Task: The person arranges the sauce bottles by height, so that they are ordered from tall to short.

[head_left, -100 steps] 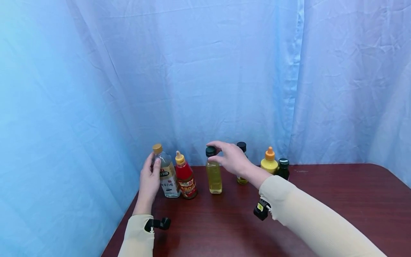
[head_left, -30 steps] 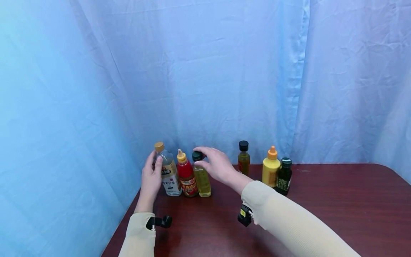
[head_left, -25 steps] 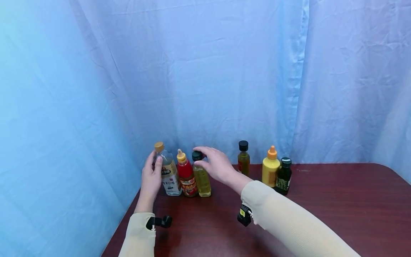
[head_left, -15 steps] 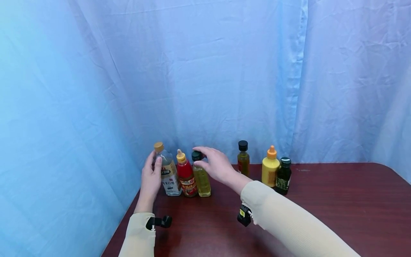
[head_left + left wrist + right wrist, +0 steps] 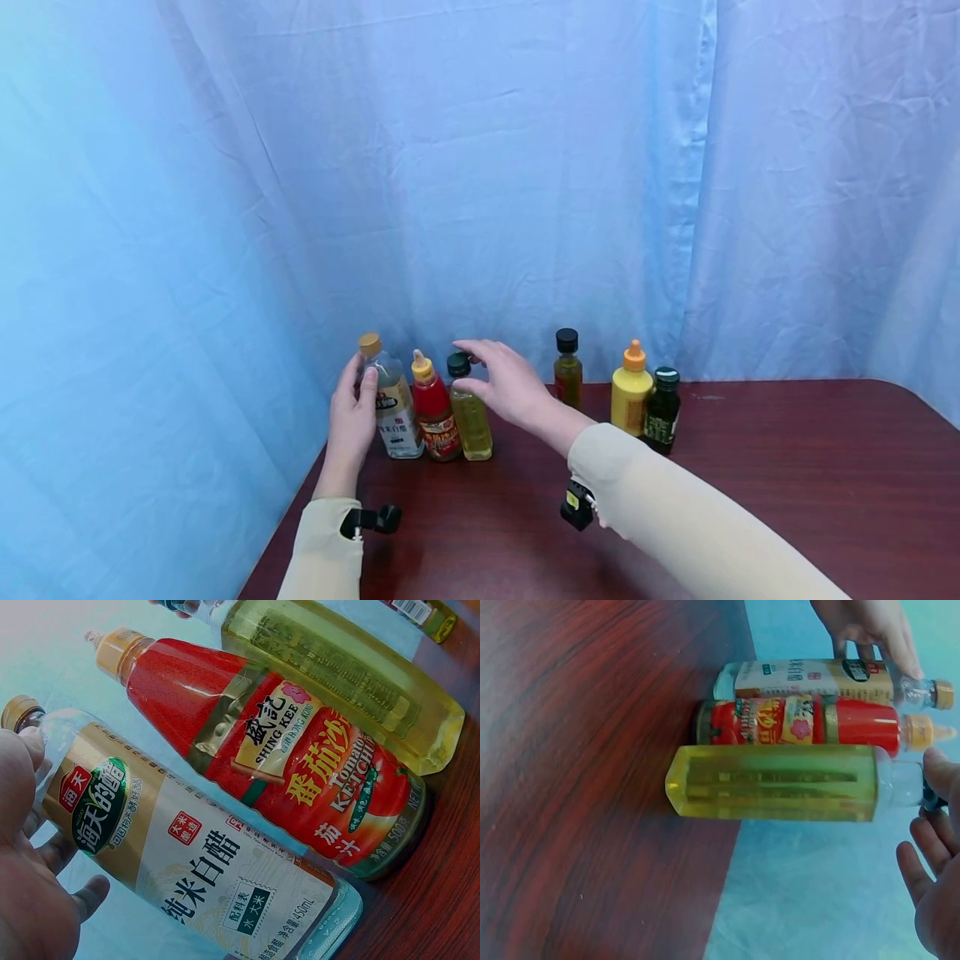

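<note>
1. Far left, at 9 o'clock of the group, the left hand (image 5: 351,421) rests against a clear vinegar bottle (image 5: 392,404), fingers (image 5: 367,385) loosely curved round its shoulder below the gold cap. In the left wrist view the palm (image 5: 26,885) lies along its glossy label.
2. Just beside it, touching, stands a red ketchup bottle (image 5: 433,412): soft squeezable plastic with a pointed orange nozzle.
3. Next, touching the ketchup, stands the oil bottle (image 5: 471,417), near the desk's (image 5: 750,467) left back edge. It is clear, square-sided and full of yellow liquid, with a dark round cap (image 5: 458,365).
4. The right hand (image 5: 506,387) arches over it from 3 o'clock, fingers (image 5: 474,347) spread about the cap; whether they pinch it cannot be told.
5. The oil bottle looks fairly heavy, stiff and smooth, perhaps slippery. The flat sides below the neck likely offer the surest hold, since a cap grip could let it swing.
6. Further right stand a small olive-coloured bottle (image 5: 567,377), a yellow mustard squeeze bottle (image 5: 630,400) and a dark green bottle (image 5: 661,410).
7. Wrinkled blue cloth (image 5: 525,167) hangs behind.
</note>
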The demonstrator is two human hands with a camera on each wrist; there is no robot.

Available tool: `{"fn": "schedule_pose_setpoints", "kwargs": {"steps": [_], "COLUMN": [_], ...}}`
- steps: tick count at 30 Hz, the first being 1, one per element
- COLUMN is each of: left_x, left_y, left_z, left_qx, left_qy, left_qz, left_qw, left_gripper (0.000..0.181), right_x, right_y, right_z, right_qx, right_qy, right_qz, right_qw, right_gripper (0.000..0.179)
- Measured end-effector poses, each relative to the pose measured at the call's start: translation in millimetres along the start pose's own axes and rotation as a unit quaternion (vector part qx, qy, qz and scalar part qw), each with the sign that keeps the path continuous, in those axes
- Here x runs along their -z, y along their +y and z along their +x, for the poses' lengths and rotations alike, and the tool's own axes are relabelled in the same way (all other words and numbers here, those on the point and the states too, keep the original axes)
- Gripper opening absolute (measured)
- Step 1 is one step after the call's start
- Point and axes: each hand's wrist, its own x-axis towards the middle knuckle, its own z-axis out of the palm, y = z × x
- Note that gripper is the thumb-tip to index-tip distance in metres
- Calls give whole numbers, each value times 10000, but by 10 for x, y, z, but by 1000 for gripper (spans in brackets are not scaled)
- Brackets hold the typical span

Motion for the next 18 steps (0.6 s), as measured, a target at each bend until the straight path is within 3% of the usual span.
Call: {"fn": "schedule_pose_setpoints", "kwargs": {"steps": [7, 18], "left_x": [25, 20], "left_y": [-12, -7], "left_z": [10, 4], "left_qx": [2, -27], "left_qy": [28, 79], "left_qz": [28, 67], "left_qw": [10000, 9999], "left_gripper": [71, 70], "right_x": [283, 826], "right_y": [44, 310], "right_z": [-29, -113], "right_qx": [283, -11], "right_qy": [303, 752], "right_qz": [-83, -141], "right_qw": [9991, 9971], "right_gripper": [63, 65]}}
